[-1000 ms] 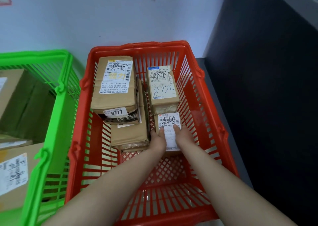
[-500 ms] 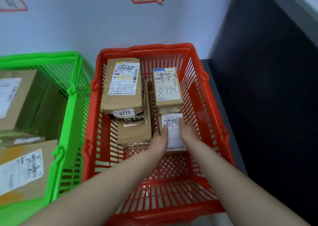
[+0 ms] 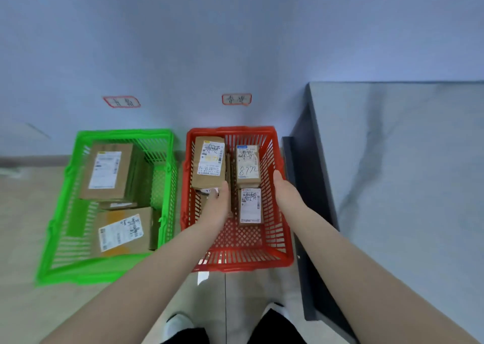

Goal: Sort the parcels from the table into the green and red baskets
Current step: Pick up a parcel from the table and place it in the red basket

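The left grip and right grip are shown open-fingered and empty above the red basket; the worktop is found rightward, nearest the right grip.

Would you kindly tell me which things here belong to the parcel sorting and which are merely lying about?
Job: green basket with far parcel and near parcel; red basket with big parcel, 8772 parcel and small parcel; table; left hand and right hand, both empty.
Lying about: left wall label, right wall label, shoes.
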